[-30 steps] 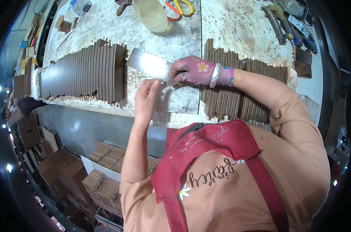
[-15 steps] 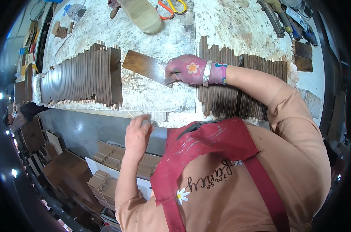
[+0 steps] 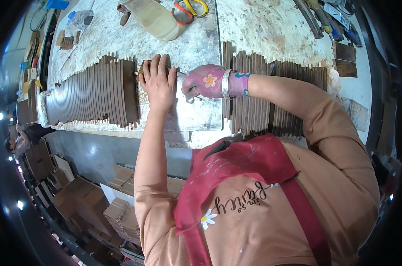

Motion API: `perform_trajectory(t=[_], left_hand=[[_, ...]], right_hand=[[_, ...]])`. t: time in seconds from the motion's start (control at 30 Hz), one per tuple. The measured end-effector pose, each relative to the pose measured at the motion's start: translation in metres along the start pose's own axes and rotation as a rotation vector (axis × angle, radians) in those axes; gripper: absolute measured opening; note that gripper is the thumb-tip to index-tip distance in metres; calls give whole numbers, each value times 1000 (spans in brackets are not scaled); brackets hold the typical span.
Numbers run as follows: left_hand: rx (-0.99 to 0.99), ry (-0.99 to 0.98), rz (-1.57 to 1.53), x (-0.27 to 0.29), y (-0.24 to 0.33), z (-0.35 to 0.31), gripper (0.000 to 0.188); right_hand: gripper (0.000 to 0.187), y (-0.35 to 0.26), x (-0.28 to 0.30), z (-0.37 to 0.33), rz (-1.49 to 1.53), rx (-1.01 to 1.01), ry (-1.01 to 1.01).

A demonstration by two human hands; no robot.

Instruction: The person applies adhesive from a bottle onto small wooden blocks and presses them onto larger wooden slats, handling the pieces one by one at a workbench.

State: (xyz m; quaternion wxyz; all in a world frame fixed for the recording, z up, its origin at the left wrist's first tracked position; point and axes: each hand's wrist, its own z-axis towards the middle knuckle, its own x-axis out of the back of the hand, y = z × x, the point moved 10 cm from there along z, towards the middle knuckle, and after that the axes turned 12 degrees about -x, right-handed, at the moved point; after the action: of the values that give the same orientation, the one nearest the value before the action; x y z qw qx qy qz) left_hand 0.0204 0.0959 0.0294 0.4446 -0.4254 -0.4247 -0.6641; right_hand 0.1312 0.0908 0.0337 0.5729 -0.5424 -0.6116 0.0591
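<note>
Head view: the bare left hand [image 3: 158, 82] lies flat, fingers spread and pointing away from the person, pressing down on a brown wooden slat [image 3: 142, 71] that rests on the pale, stained surface [image 3: 196, 40]. Only the slat's edge shows beside and beyond the fingers, so the hand is released, pressing rather than gripping. The slat lies just beside the right end of the left stack of slats [image 3: 92, 95], a long row of dark brown pieces standing on edge along the near rim of the surface; the pieces are too many and too close to count.

The right hand [image 3: 204, 83], in a pink glove with a flower print and a band at the wrist, is closed around a small light-coloured tool [image 3: 182, 77] whose tip reaches toward the slat under the left hand. What kind of tool it is cannot be told. The two hands are nearly touching.

Under the right forearm lies a second row, the right stack of slats [image 3: 276, 97], also on edge and too dense to count.

At the far side of the surface lie one pair of orange-handled scissors [image 3: 190, 9] and one beige curved piece [image 3: 154, 20]. Two small dark wooden blocks [image 3: 345, 60] sit at the far right.

Below the surface, cardboard boxes [image 3: 81, 195] stand on the floor. The person wears a red apron [image 3: 236, 173].
</note>
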Motion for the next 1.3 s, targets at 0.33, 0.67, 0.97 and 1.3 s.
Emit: perform_trajectory(t=[0.33,0.67,0.97,1.3], left_hand=[[-23,-5,36,2,2,0,44],[-51,-21,6,4,5,2,42],[-72,13,-8,5,7,3,44],[-51,20,-97,4,1,1,50]], right_hand=[[23,-9,1,-2,-49,1,-28],[21,-3,-8,7,-41,52,-19],[22,0,-13,9,-2,107,-69],[18,11,4,-2,175,26,36]])
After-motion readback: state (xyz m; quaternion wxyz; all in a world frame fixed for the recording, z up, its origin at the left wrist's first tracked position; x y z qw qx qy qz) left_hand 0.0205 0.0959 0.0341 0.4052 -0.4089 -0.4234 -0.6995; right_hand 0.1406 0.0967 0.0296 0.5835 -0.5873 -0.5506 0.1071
